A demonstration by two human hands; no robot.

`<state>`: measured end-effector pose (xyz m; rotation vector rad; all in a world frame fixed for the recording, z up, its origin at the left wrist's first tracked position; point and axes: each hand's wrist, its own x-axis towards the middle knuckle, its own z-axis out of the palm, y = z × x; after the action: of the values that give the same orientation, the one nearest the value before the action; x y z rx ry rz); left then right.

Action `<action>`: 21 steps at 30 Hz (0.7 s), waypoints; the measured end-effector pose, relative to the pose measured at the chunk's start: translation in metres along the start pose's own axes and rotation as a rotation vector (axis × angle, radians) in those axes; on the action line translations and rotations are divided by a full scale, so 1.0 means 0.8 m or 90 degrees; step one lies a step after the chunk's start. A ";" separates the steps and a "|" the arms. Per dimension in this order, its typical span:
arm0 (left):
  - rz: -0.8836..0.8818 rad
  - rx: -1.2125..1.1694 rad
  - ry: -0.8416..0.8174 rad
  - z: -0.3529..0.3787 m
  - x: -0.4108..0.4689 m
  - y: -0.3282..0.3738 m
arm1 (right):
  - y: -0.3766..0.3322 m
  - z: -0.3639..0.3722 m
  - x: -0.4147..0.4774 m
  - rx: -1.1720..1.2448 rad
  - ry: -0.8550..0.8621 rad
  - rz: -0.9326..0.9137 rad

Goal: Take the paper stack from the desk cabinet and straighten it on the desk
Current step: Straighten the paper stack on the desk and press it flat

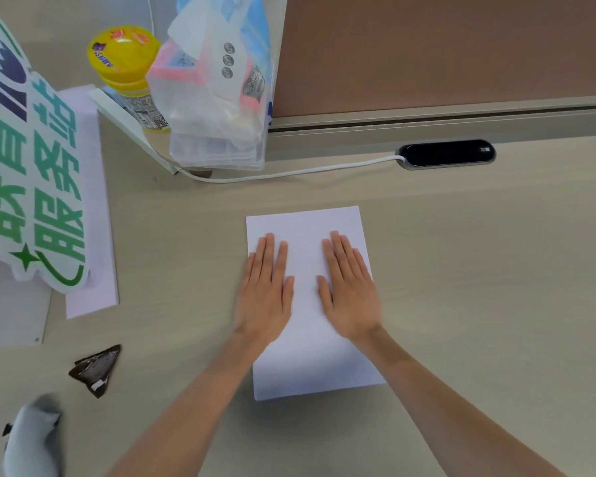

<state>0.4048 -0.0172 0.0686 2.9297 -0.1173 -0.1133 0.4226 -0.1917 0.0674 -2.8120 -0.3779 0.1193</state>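
Observation:
A white paper stack [305, 225] lies flat on the beige desk [461, 270], near its middle, with its edges looking even. My left hand [267, 290] rests palm down on the stack's left side, fingers straight and close together. On the right side my right hand [350, 290] lies flat in the same way. Neither hand grips anything. The desk cabinet is not in view.
A green and white sign [31, 166] on more white sheets [90, 270] fills the left. Behind stand a yellow-lidded jar [124, 63] and a plastic bag of boxes [217, 98]. A black socket [448, 153] with white cable [289, 172] sits by the brown partition [444, 49]. A dark wrapper [97, 370] lies front left.

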 end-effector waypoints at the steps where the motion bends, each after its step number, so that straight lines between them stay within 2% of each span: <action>1: 0.000 0.010 -0.004 -0.001 0.000 0.000 | -0.001 -0.001 0.000 0.001 -0.004 0.002; 7: 0.004 0.076 -0.019 -0.016 0.006 0.003 | 0.000 -0.015 0.004 0.001 -0.044 0.001; 13: 0.070 0.111 -0.021 -0.056 0.032 0.002 | -0.008 -0.058 0.023 0.005 -0.105 -0.018; 16: 0.051 0.000 0.013 -0.085 0.034 0.025 | -0.020 -0.095 0.031 0.021 -0.092 -0.034; 21: -0.061 -0.333 0.005 -0.156 0.015 0.071 | -0.036 -0.174 0.018 0.099 -0.127 -0.026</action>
<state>0.4233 -0.0485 0.2011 2.4116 0.0495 -0.1248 0.4465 -0.2003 0.2079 -2.6450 -0.4508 0.4037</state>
